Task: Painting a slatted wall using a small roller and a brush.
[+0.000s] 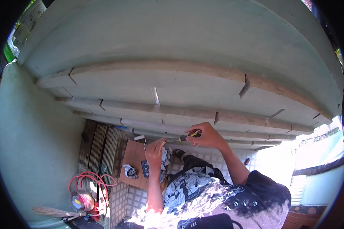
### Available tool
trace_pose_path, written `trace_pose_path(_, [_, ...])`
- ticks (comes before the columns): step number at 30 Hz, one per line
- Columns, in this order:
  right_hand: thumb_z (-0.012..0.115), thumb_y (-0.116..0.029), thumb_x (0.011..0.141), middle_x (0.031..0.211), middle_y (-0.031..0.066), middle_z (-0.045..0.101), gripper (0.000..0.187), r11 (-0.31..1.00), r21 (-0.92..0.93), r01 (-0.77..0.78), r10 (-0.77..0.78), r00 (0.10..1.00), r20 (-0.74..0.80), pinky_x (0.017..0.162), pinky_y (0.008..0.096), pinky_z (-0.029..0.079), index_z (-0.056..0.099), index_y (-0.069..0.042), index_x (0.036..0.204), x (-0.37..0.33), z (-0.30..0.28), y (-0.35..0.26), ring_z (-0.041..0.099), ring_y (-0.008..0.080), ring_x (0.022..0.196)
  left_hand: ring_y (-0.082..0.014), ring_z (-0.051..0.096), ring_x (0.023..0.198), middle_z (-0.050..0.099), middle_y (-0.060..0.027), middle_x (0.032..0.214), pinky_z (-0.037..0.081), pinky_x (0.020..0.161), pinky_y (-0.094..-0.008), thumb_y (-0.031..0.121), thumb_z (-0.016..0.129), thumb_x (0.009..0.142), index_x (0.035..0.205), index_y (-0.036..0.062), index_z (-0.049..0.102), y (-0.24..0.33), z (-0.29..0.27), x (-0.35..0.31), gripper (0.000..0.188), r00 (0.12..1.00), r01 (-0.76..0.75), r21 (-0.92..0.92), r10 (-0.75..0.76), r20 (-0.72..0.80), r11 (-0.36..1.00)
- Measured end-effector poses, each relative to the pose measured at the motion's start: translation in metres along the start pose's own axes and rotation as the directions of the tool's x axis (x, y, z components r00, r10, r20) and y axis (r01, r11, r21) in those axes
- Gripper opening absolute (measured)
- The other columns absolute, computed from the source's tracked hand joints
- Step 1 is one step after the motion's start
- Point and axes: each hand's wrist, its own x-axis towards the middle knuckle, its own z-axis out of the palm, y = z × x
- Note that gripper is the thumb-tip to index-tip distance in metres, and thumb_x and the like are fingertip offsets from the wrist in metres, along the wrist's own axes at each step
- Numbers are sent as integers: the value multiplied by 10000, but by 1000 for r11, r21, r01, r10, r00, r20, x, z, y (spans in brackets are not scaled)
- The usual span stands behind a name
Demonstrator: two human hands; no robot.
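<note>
My left hand (154, 150) is closed by the thin bent wire of a small white paint roller (140, 137), which sticks out past its far left side. My right hand (205, 136) grips a black-and-yellow handle (183, 138). From this handle a grey shaft (172, 140) runs left to the fingers of my left hand. Whether handle and roller are one tool I cannot tell, because the left hand hides the join. Below the left hand stands a low brown wooden stool (132, 151) with crumpled newspaper (130, 171) and a dark blue patterned flat piece (145, 168) on it.
A pale green wall with long protruding ledges (160, 107) rises close in front of me. To the left are slatted wooden boards (97, 147), a coiled red hose (103, 183), a round spool (82, 201) and a straw broom (51, 210). My foot is beside the stool on patterned tiles.
</note>
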Motion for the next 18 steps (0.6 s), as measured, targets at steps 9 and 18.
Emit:
trace_pose_path(9, [593,-257,849,910,230,645,289,722,-678,-135,107,991,-83,714,468,515,605,-101,1092,-3,-22,207,643,326,867,-355,607,967,650,-133,1052,481,796,-441,178,602,866,1327,113,426,-56,29,-98,498,748,531,105,-523,408,841])
trace_pose_path(18, [547,-256,868,923,208,640,382,553,-714,-429,214,902,-375,742,505,507,512,-159,1235,-13,10,264,627,398,885,-317,622,994,648,-132,1077,492,828,-403,136,596,869,1285,78,466,-60,40,-147,439,709,580,57,-538,456,813])
